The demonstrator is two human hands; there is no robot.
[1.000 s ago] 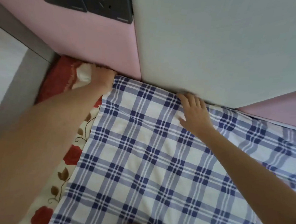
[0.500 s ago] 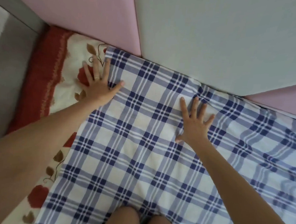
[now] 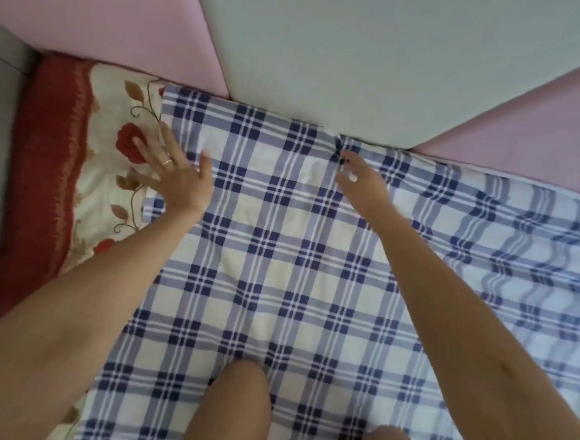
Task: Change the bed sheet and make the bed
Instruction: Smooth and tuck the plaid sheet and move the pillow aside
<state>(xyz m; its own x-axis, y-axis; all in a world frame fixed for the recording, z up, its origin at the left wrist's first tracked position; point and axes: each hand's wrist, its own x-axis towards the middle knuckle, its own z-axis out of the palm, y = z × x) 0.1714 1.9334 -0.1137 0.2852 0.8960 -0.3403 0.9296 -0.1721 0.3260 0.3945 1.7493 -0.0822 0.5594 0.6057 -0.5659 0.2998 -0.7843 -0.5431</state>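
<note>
The left hand [image 3: 176,177] lies flat, fingers spread, on the left edge of the blue-and-white checked cotton sheet [image 3: 296,261], which covers most of the bed. The blurred right hand [image 3: 363,182], fingers bent at the sheet's top edge, may or may not grip cloth. The bare knees [image 3: 234,405] pin the sheet, so a tug could bunch it and leave the cream rose-printed sheet [image 3: 102,186] beneath exposed. Pink and pale grey padded wall panels [image 3: 362,53] back the bed.
</note>
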